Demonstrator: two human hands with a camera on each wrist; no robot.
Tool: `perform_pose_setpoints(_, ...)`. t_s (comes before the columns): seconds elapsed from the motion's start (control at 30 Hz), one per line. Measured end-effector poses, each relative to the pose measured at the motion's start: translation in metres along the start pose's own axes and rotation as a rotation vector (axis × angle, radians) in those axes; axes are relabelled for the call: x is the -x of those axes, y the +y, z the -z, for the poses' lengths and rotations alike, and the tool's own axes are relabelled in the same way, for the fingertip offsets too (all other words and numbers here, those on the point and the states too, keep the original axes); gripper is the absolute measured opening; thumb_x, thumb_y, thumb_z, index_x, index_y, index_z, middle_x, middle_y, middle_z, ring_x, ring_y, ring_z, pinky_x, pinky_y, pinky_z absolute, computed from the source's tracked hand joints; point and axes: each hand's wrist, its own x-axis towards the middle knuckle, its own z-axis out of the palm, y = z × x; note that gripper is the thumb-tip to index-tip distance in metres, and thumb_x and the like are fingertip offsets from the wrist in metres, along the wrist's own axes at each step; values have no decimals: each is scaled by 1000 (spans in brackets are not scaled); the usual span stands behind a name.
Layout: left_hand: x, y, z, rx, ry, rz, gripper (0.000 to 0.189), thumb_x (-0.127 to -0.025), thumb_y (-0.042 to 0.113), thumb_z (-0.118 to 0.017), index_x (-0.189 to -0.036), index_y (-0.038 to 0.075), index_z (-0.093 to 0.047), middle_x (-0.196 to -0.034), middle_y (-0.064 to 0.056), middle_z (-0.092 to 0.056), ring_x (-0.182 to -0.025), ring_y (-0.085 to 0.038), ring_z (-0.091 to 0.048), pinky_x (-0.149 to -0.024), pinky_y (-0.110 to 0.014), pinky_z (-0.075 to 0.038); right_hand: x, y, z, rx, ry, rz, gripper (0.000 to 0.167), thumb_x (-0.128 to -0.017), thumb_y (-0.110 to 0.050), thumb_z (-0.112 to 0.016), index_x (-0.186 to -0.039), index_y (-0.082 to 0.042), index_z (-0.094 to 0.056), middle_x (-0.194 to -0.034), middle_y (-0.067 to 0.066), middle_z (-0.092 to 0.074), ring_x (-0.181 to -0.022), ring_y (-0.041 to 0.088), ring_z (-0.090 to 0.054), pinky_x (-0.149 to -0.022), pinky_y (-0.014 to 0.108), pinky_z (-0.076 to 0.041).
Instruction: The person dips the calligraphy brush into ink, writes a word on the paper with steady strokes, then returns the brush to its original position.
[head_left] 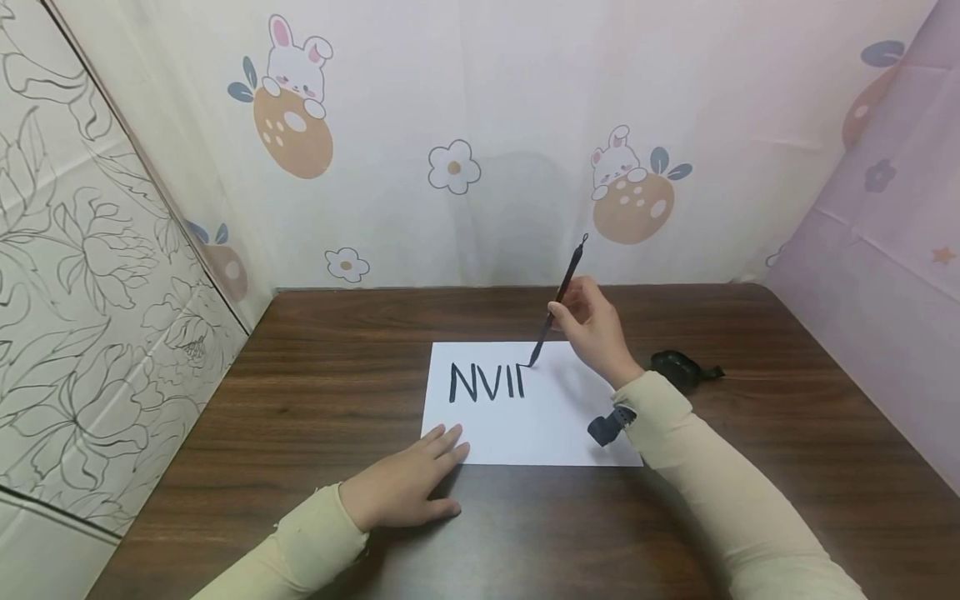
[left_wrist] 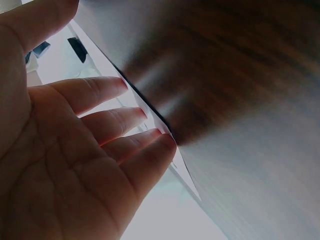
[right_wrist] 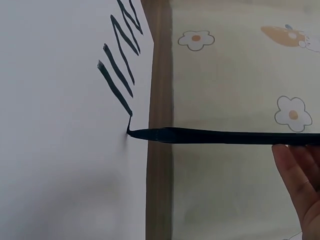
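Note:
My right hand (head_left: pixel 596 329) pinches a dark calligraphy brush (head_left: pixel 567 279) partway along its handle. The brush slants, and in the right wrist view its inked tip (right_wrist: pixel 137 133) touches the paper at the end of a thin black line. On the white sheet of paper (head_left: pixel 555 425) stand black painted letters (head_left: pixel 486 382), reading N, V, I and a further upright stroke with a short line at its top. My left hand (head_left: pixel 408 479) rests at the sheet's lower left corner, its fingers (left_wrist: pixel 117 122) extended over the paper's edge and the thumb on the table.
A black object with a short protruding end (head_left: pixel 678 369) lies on the brown wooden table (head_left: pixel 300 400), right of the paper and partly behind the right forearm. A dark wrist device (head_left: pixel 609 425) hangs under the right wrist. Behind the table is a printed curtain (head_left: pixel 525 83).

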Motion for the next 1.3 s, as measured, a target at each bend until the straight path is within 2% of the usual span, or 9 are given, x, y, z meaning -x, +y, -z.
perform_pose_setpoints(0.13, 0, 0, 0, -1, 3, -3, 71, -90, 39, -67, -148, 8, -42, -160, -14, -29, -149, -35, -26, -116, -49, -34, 2, -1, 1, 26, -6, 27, 28, -96, -16, -63, -120, -8, -50, -100, 11, -61, -84, 26, -67, -75, 40, -61)
perform_pose_setpoints(0.33, 0, 0, -1, 1, 2, -3, 71, -90, 39, -67, -148, 8, -42, -161, -14, -29, -149, -35, -25, -116, -49, -33, 7, -6, 1, 57, -31, 58, 29, -95, -14, -64, -121, -12, -52, -99, 9, -61, -82, 24, -65, -69, 36, -61)
perform_pose_setpoints(0.5, 0, 0, -1, -3, 2, -4, 71, -90, 40, -67, -148, 8, -43, -161, -14, -29, -149, -35, -26, -116, -49, -33, 9, -11, 0, 91, -39, 97, 33, -95, -15, -64, -126, -11, -53, -101, 9, -63, -86, 20, -63, -71, 32, -58)
perform_pose_setpoints(0.63, 0, 0, -1, -7, 2, -5, 71, -90, 40, -67, -148, 8, -43, -161, -14, -29, -149, -35, -26, -116, -48, -33, 10, -15, -1, 111, -46, 116, 31, -95, -15, -64, -124, -9, -55, -100, 10, -64, -87, 19, -63, -74, 32, -54)
perform_pose_setpoints(0.87, 0, -1, -1, -11, 4, -4, 71, -90, 40, -67, -148, 8, -42, -161, -13, -29, -149, -34, -26, -116, -48, -33, 13, -24, -4, 101, -83, 105, 33, -94, -14, -66, -124, -7, -55, -99, 12, -65, -84, 22, -63, -74, 36, -54)
perform_pose_setpoints(1.1, -1, -2, -3, -21, 2, -3, 72, -90, 41, -67, -149, 8, -42, -161, -13, -28, -149, -34, -25, -116, -48, -33, 15, -30, -8, 80, -105, 132, 31, -93, -12, -66, -122, -4, -56, -94, 11, -65, -79, 21, -64, -71, 35, -55)
perform_pose_setpoints(1.3, -1, -3, -3, -18, 3, -6, 72, -90, 41, -67, -148, 8, -42, -161, -14, -28, -149, -35, -25, -117, -48, -33, 17, -35, -13, 61, -126, 145, 28, -93, -13, -67, -118, -8, -57, -93, 9, -65, -77, 19, -64, -69, 32, -55)
